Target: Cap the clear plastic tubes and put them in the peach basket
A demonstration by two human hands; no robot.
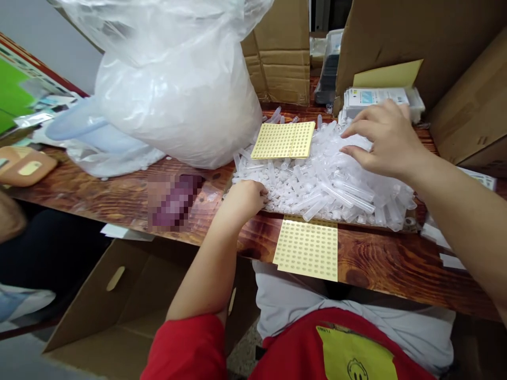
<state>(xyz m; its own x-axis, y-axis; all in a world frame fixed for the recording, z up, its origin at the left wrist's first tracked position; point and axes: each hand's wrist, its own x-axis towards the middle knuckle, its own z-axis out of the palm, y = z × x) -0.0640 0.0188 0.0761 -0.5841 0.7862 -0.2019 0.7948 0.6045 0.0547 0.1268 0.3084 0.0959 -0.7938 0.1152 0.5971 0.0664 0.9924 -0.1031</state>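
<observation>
A heap of clear plastic tubes point(340, 190) and small white caps point(283, 184) lies on a cardboard tray on the wooden table. At the left edge of the heap, my left hand point(246, 199) has its fingers curled in among the caps; whatever they pinch is hidden. My right hand point(386, 140) hovers over the right side of the tubes with thumb and fingers apart, holding nothing visible. Just behind it sits a stack of printed cards point(370, 97). Yellow sticker sheets point(283, 140) rest on top of the heap, and another yellow sticker sheet point(308, 248) lies at the table's front edge.
A big, full plastic bag point(182, 100) stands at the back left. Cardboard boxes point(471, 95) wall off the right and back. On the left are a blurred purple object point(178, 200) and an orange item point(29, 166). Below the table is an open carton point(119, 306); another person's arm point(10, 216) shows at far left.
</observation>
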